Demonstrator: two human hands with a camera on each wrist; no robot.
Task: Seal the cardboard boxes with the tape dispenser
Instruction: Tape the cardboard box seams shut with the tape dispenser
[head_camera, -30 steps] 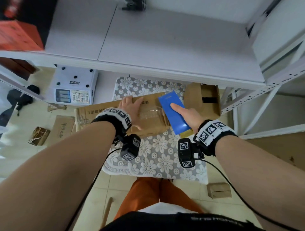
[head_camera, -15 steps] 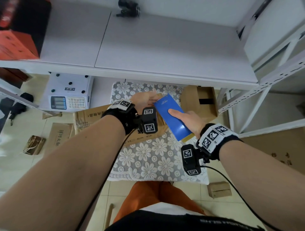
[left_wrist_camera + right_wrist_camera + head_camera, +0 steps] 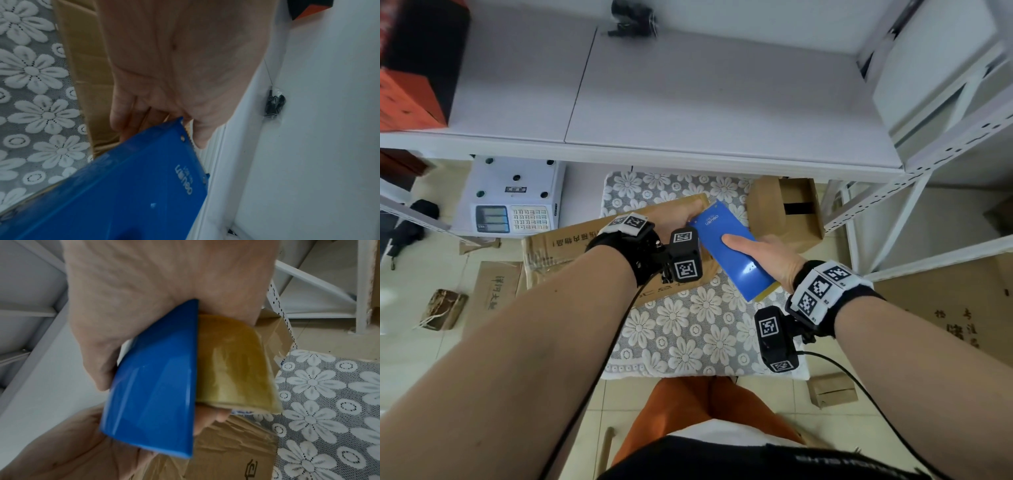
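Note:
A blue tape dispenser [image 3: 729, 253] with a yellowish tape roll [image 3: 232, 373] hangs tilted over a flattened brown cardboard box [image 3: 571, 250]. The box lies on a floral cloth [image 3: 688, 329]. My right hand [image 3: 756, 248] grips the dispenser's rear, thumb on top and fingers underneath. My left hand [image 3: 681, 219] reaches across to the dispenser's front. In the left wrist view, thumb and fingers [image 3: 119, 116] close together at the toothed cutting edge [image 3: 190, 141], as if pinching the tape end. The tape itself hardly shows there.
A second brown box [image 3: 784, 219] stands right of the dispenser under the white shelf [image 3: 688, 102]. A white scale [image 3: 510, 198] sits to the left. A shelf upright [image 3: 876, 219] stands at the right. A small box [image 3: 832, 390] and flat cardboard [image 3: 496, 291] lie on the floor.
My left hand has lifted off the flat box and swung right to the dispenser's front edge. The right hand keeps hold of the dispenser, nearly in place.

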